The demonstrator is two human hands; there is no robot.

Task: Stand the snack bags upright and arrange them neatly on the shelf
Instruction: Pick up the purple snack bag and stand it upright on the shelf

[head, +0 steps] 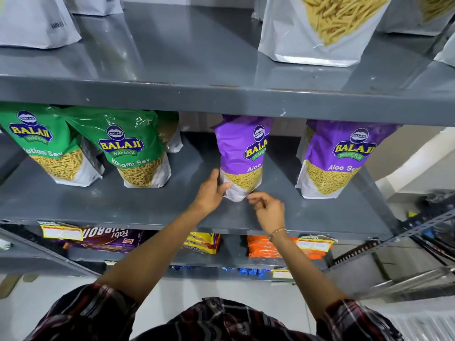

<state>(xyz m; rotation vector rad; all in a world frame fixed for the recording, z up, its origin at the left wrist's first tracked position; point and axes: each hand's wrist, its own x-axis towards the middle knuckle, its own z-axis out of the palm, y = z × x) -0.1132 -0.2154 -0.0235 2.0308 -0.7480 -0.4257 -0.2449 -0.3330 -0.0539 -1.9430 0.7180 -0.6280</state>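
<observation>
On the grey middle shelf (123, 203) a purple Aloo Sev bag (242, 153) stands upright, turned slightly to the right. My left hand (211, 190) grips its lower left corner, thumb on the white base. My right hand (267, 209) hovers just in front of the bag's bottom right edge, fingers loosely curled and apart, holding nothing. A second purple Aloo Sev bag (334, 158) stands upright to the right. Two green Ratlami Sev bags (134, 148) (46, 146) stand upright on the left, with another bag (170, 129) partly hidden behind them.
The upper shelf (197, 94) overhangs the bag tops and carries white pouches (320, 28) (34, 20). The lower shelf holds a brown biscuit pack (110, 238), a yellow pack (203, 242) and an orange pack (263, 249). A metal rack (394, 244) stands at the right.
</observation>
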